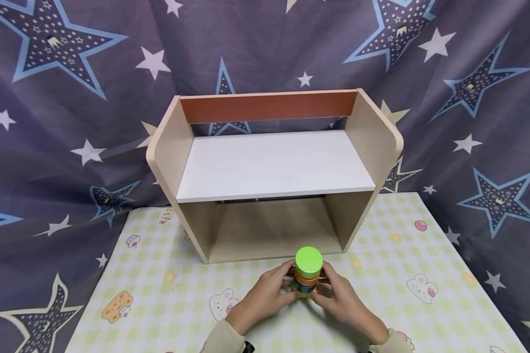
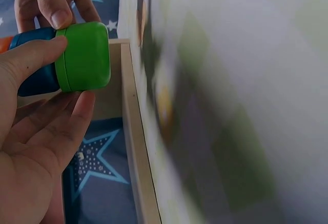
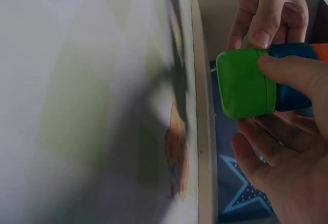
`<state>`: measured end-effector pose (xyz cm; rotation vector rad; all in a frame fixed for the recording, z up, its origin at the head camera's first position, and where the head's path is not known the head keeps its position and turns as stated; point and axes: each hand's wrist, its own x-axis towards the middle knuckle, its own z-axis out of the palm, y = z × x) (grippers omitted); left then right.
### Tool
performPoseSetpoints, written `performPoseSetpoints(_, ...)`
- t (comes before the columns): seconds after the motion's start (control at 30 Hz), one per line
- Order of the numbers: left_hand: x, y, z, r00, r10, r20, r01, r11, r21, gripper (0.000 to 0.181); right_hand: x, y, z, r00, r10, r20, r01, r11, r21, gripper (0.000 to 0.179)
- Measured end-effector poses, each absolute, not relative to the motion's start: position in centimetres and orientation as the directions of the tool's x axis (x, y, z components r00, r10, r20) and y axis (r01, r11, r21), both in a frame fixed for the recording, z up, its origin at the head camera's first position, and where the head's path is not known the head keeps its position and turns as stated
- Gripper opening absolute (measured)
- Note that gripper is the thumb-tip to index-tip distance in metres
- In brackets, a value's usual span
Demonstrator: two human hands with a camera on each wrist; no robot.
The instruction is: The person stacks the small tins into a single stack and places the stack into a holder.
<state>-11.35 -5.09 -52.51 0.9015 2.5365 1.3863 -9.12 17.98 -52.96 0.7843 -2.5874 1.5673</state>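
A short stack of coloured, rounded cup-like pieces [image 1: 308, 263] is held upright between both hands, just in front of the shelf unit. From above it shows a bright green top, then an orange band and a dark blue one. My left hand [image 1: 268, 295] grips its left side, and my right hand [image 1: 345, 299] grips the right. In the left wrist view the green bottom piece [image 2: 86, 57] has a gap between it and the cloth. The left thumb lies where green meets blue. The right wrist view shows the right thumb across the blue piece [image 3: 291, 51], with orange [image 3: 322, 51] beyond.
A wooden shelf unit [image 1: 384, 135] with a white upper board [image 1: 274, 164] stands behind the hands, its lower compartment facing them. The table wears a green-checked cloth [image 1: 159, 314] with cartoon prints. A dark star-patterned curtain [image 1: 265, 44] hangs behind.
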Motion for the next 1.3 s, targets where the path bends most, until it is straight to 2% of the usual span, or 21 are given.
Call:
performPoseSetpoints(0.3, -10.6, -7.1, -52.2, -0.830, 0.520, 0.201, 0.444, 0.399, 0.802, 0.073, -9.3, 16.0, -53.2, -0.868, -0.425, 0.257, -0.427, 0.374, -0.823, 0.073)
performPoseSetpoints(0.53, -10.2, -8.3, -51.8, -0.848, 0.501, 0.172, 0.409, 0.413, 0.814, 0.073, -9.5, 15.0, -52.8, -0.859, -0.452, 0.241, -0.419, 0.350, -0.838, 0.075)
performPoseSetpoints(1.3, -10.3, -10.2, -50.0, -0.852, 0.486, 0.195, 0.402, 0.367, 0.839, 0.076, -10.2, 13.4, -51.3, -0.828, -0.465, 0.312, -0.499, 0.360, -0.788, 0.074)
